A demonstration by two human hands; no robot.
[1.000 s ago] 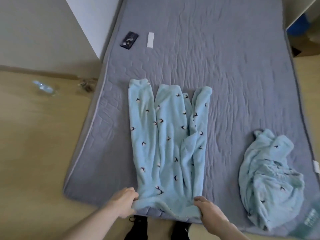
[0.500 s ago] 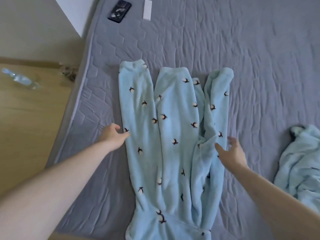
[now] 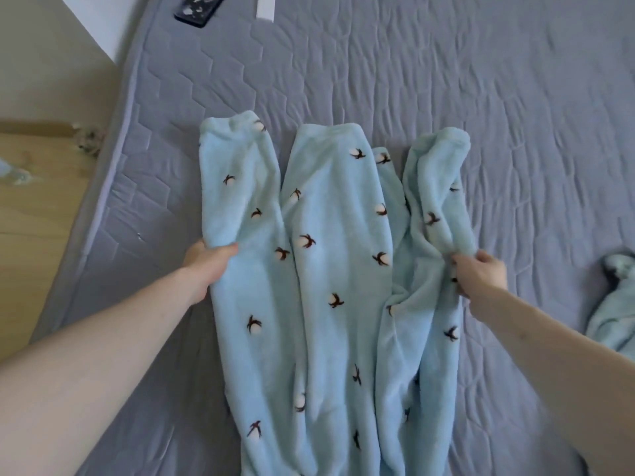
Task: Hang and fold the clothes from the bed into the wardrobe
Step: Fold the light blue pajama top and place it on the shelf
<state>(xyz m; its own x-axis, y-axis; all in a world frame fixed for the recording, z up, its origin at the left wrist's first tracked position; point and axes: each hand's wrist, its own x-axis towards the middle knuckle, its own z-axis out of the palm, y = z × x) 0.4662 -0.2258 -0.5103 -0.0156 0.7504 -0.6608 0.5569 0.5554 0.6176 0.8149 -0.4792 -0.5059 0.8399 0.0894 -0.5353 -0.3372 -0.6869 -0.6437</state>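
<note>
A light blue fleece garment (image 3: 336,269) with small dark bird prints lies spread lengthwise on the grey quilted bed (image 3: 446,80). My left hand (image 3: 206,262) grips its left edge about halfway up, thumb on top of the fabric. My right hand (image 3: 481,273) pinches the bunched right edge at the same height. A second crumpled light blue garment (image 3: 611,310) lies at the right border of the view, partly cut off.
A dark phone (image 3: 199,8) and a white strip (image 3: 266,6) lie near the bed's far left corner. A white cabinet side (image 3: 103,18) stands at the upper left. Wooden floor (image 3: 34,201) runs along the bed's left side.
Both hands left the garment's near hem, reached up along its sides and now grip the left and right edges at mid-length. The camera has leaned closer over the bed.
</note>
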